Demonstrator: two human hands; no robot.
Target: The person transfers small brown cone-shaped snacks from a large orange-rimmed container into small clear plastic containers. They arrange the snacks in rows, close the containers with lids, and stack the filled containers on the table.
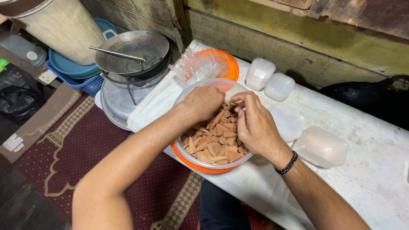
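Observation:
A clear plastic bowl (184, 150) full of small tan cone-shaped pieces (215, 145) sits on an orange plate (200, 167) at the near edge of a white counter. My left hand (203, 102) reaches down into the bowl's far side, fingers curled among the cones. Beside it, my right hand (253, 123), with a black bead bracelet at the wrist, rests on the pile, its fingertips pinched on cones near the bowl's middle. Whether the left hand holds any cones is hidden by its knuckles.
Several clear lidded plastic boxes (321, 147) lie on the white counter (375, 170) to the right and behind. A bundle of clear bags (200, 64) rests on another orange plate behind the bowl. Metal pans (132, 53), blue basins and a patterned red rug (85, 149) are at left.

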